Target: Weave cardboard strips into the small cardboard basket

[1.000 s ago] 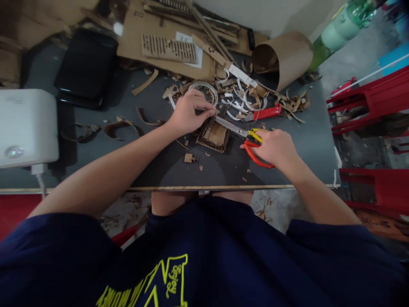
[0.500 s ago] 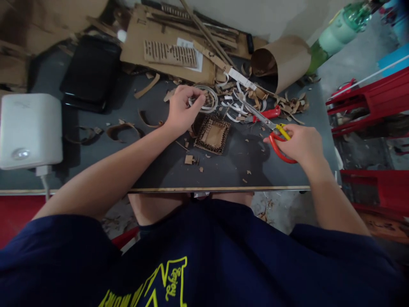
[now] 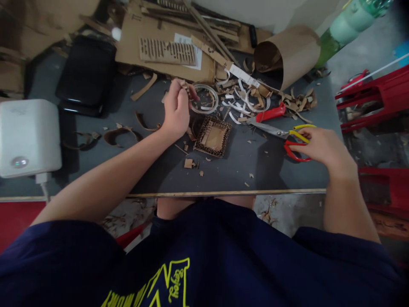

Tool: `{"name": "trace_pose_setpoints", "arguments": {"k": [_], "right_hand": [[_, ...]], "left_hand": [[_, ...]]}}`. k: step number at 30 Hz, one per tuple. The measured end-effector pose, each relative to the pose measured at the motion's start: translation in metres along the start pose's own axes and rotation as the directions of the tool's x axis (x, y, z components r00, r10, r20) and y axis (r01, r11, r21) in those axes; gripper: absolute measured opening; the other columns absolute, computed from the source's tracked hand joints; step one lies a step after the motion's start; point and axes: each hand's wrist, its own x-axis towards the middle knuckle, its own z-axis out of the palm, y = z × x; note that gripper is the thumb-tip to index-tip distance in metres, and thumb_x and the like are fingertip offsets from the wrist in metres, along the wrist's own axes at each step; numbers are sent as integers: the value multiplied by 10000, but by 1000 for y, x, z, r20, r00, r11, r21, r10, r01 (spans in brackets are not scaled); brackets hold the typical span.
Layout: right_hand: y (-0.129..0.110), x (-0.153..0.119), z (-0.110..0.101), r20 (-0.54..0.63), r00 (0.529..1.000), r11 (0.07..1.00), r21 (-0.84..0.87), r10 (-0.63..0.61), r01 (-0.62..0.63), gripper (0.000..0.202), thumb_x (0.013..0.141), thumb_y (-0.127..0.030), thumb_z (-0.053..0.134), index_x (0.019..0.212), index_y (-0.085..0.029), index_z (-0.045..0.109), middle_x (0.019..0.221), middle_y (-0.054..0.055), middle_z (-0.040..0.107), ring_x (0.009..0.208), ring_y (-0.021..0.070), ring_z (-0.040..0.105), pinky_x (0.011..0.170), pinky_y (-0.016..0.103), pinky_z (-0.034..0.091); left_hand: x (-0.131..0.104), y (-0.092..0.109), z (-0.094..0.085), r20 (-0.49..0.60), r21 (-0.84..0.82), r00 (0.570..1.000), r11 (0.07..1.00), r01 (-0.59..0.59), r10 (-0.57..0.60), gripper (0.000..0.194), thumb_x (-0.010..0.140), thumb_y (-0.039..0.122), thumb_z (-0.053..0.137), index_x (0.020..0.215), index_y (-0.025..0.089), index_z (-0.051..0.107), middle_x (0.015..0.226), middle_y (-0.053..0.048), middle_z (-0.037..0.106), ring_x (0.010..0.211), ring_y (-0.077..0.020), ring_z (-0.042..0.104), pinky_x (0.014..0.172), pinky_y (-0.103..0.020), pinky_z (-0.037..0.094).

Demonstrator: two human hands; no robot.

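My left hand (image 3: 177,110) is raised over the table with thumb and fingers pinched on a small piece of cardboard (image 3: 185,86). Beside it lies a white ring-shaped roll (image 3: 214,107). Just below sits a small square cardboard tray (image 3: 208,148) with a corrugated rim. At the right, my right hand (image 3: 329,147) grips the yellow and red handles of a pair of scissors (image 3: 271,129). Their blades point left, and their tips are near a red-handled cutter (image 3: 271,113).
Paper and cardboard scraps (image 3: 236,100) are strewn behind the tray. A brown cardboard tube (image 3: 300,55) and a green bottle (image 3: 347,25) stand at the back right. To the left are a black case (image 3: 87,72), a white box with a cable (image 3: 30,136), and curled strips (image 3: 119,135).
My left hand has lifted slightly off the white roll, now with a cardboard piece in its fingers. My right hand has moved right with the scissors, which lie flatter.
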Motion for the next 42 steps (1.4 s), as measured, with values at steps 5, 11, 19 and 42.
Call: {"name": "trace_pose_setpoints", "arguments": {"k": [5, 11, 19, 42], "right_hand": [[-23, -7, 0, -153, 987, 993, 99, -46, 61, 321, 692, -384, 869, 924, -186, 768, 960, 162, 747, 858, 312, 693, 693, 433, 494], [-130, -8, 9, -570, 701, 668, 322, -429, 671, 349, 948, -257, 612, 1296, -261, 633, 1191, 71, 734, 1096, 252, 690, 964, 445, 577], [-177, 17, 42, -617, 649, 526, 406, -445, 747, 237, 1007, -323, 539, 1145, -249, 717, 1058, 33, 776, 967, 206, 723, 892, 386, 586], [-168, 13, 53, -549, 658, 537, 391, -515, 747, 113, 843, -228, 651, 894, -270, 742, 1337, 69, 621, 1316, 303, 550, 1100, 534, 403]], "left_hand": [[-4, 20, 1, 79, -88, 996, 994, 59, -52, 521, 998, 712, 244, 1121, 254, 460, 837, -4, 606, 743, -114, 607, 614, -302, 467], [-10, 55, -4, 229, 8, 970, 996, -90, 86, 383, 1018, 583, 422, 975, 222, 544, 699, 20, 570, 547, -84, 522, 522, -255, 404], [-14, 69, -14, 372, 57, 924, 991, -121, 91, 335, 1008, 517, 463, 1047, 219, 612, 743, 8, 638, 629, -110, 605, 604, -262, 495], [-9, 60, -21, 625, 308, 773, 873, -377, 113, 1202, 678, 726, 749, 1605, 265, 138, 1569, -174, 428, 1421, -427, 429, 1152, -544, 316]]}}
